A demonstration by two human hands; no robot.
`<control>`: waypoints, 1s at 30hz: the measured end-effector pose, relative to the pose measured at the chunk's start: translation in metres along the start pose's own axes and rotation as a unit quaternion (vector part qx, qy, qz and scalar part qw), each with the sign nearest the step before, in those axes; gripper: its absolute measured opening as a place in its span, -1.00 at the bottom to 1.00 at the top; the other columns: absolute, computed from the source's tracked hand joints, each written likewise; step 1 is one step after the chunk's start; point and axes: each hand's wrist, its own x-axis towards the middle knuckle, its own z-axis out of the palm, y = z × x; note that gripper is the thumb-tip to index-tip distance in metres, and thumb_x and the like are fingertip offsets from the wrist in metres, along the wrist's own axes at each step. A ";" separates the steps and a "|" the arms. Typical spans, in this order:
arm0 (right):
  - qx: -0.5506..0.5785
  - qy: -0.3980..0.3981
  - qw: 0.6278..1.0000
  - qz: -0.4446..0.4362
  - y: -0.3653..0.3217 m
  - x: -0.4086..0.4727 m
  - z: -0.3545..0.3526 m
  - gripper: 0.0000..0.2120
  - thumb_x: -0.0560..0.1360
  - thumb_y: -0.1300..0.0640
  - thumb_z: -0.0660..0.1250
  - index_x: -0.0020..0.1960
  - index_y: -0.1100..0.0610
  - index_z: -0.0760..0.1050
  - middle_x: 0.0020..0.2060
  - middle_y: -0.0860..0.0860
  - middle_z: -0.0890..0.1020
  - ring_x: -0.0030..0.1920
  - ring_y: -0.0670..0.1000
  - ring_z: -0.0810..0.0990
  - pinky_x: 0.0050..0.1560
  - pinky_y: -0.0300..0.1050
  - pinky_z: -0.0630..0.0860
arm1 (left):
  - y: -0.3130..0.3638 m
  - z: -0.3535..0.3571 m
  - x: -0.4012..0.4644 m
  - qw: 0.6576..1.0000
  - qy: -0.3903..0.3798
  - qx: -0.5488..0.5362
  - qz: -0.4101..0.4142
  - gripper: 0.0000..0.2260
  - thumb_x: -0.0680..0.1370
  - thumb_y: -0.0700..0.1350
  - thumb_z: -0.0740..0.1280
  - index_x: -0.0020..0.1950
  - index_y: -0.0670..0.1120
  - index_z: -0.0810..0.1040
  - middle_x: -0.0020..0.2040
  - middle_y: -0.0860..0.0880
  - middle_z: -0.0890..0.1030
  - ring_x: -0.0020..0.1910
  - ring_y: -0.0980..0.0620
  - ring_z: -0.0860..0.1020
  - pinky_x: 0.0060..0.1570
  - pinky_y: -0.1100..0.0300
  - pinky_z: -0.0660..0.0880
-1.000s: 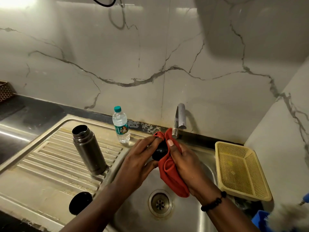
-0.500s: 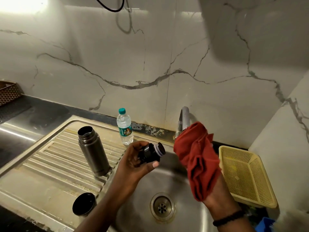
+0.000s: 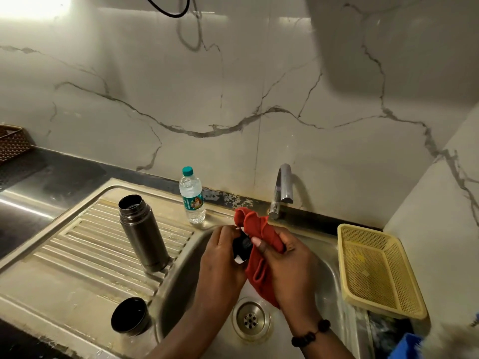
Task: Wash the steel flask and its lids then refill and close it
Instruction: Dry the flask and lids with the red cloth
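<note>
While flask stands uncapped | left hand grips stopper | right hand clutches cloth

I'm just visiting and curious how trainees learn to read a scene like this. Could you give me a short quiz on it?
1. True or false: the steel flask stands upright and open on the draining board.
2. What does the right hand hold? A) red cloth B) yellow basket C) water bottle
3. Fill in: the left hand holds a small black ____ over the sink.

Key: 1 true. 2 A, the red cloth. 3 lid; the cloth is against it.
</note>
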 end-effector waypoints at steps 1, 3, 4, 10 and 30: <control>-0.015 0.014 1.000 -0.001 0.005 0.000 0.001 -0.76 0.42 0.13 0.50 -0.16 -0.22 0.55 -0.25 -0.24 0.67 -0.21 -0.24 0.64 -0.21 -0.37 0.53 | -0.002 0.001 -0.001 1.000 -0.014 -0.002 -0.022 -0.65 0.41 -0.18 0.57 0.08 -0.01 0.51 0.03 0.11 0.54 -0.03 0.20 0.56 0.05 0.49 0.47; -0.009 0.028 0.999 0.029 0.011 -0.001 -0.002 -0.83 0.41 0.13 0.51 -0.17 -0.11 0.58 -0.24 -0.09 0.69 -0.22 -0.13 0.66 -0.18 -0.19 0.60 | -0.006 -0.001 -0.002 0.996 -0.035 -0.037 -0.074 -0.63 0.40 -0.14 0.58 0.10 0.04 0.51 0.07 0.13 0.59 0.03 0.20 0.60 0.02 0.44 0.51; 0.057 0.031 0.995 0.078 0.012 -0.001 -0.006 -0.85 0.41 0.15 0.51 -0.12 -0.06 0.61 -0.22 -0.04 0.71 -0.21 -0.06 0.68 -0.19 -0.15 0.63 | -0.009 -0.004 -0.002 0.991 -0.036 -0.071 -0.110 -0.59 0.37 -0.10 0.60 0.11 0.08 0.50 0.05 0.15 0.62 0.03 0.25 0.61 -0.02 0.46 0.51; 0.417 0.001 0.853 0.313 0.021 -0.002 -0.024 -0.64 0.45 0.06 0.40 0.20 0.19 0.59 -0.08 0.19 0.71 -0.27 0.12 0.70 -0.34 -0.04 0.65 | -0.029 -0.018 0.002 0.911 -0.084 -0.319 -0.247 -0.43 0.38 -0.09 0.57 0.35 0.13 0.49 0.22 0.12 0.65 0.22 0.19 0.59 0.12 0.27 0.55; 0.173 -0.179 0.962 0.110 0.009 -0.007 -0.017 -0.78 0.46 0.09 0.37 0.09 0.02 0.64 -0.06 0.13 0.72 -0.04 0.16 0.71 0.00 0.11 0.65 | -0.041 -0.012 -0.015 0.957 -0.047 -0.238 -0.160 -0.52 0.41 -0.20 0.56 0.26 0.01 0.48 0.17 -0.01 0.66 0.19 0.04 0.63 0.19 0.05 0.57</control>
